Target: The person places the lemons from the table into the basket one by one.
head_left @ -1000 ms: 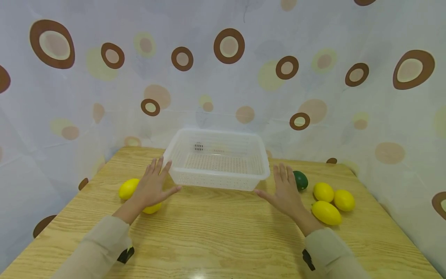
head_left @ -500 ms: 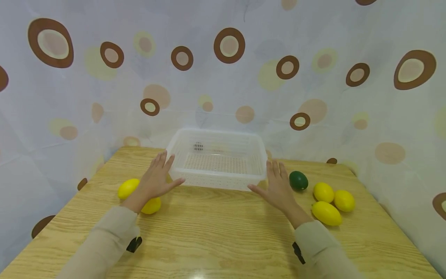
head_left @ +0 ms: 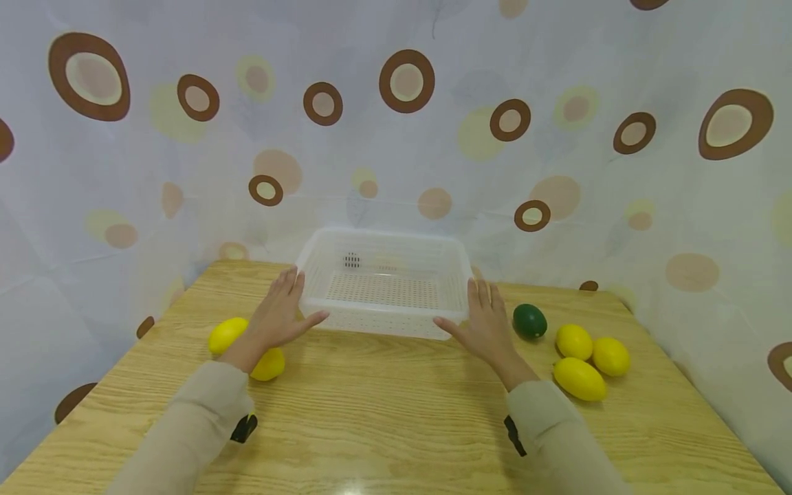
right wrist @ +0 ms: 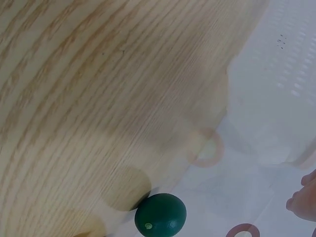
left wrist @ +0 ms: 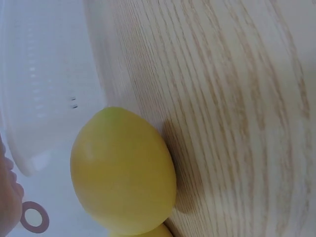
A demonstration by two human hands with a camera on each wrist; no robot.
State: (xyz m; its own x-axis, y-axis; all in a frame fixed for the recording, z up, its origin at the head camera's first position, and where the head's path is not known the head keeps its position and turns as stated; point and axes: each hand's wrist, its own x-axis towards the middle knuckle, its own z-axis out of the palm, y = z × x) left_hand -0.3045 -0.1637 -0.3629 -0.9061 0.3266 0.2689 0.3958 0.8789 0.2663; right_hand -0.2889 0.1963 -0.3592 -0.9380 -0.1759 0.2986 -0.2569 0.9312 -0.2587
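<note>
A white perforated plastic basket stands at the back of the table in the head view. My left hand lies along its left side with fingers straight and thumb spread toward the front wall. On the opposite side, my right hand mirrors it, fingertips at the right wall and thumb near the front corner. Both hands seem to touch the basket, though the contact is hard to make out. Two lemons lie by my left wrist, one partly behind it. The wrist views catch only a few fingers at their borders.
Right of the basket lies a dark green fruit. Beyond it sit three yellow lemons, the nearest one longer than the others. The wooden table meets a patterned curtain behind the basket.
Both hands have moved inward to the basket's sides, the right one shifting left and uncovering the green fruit. The basket looks to be in the same place.
</note>
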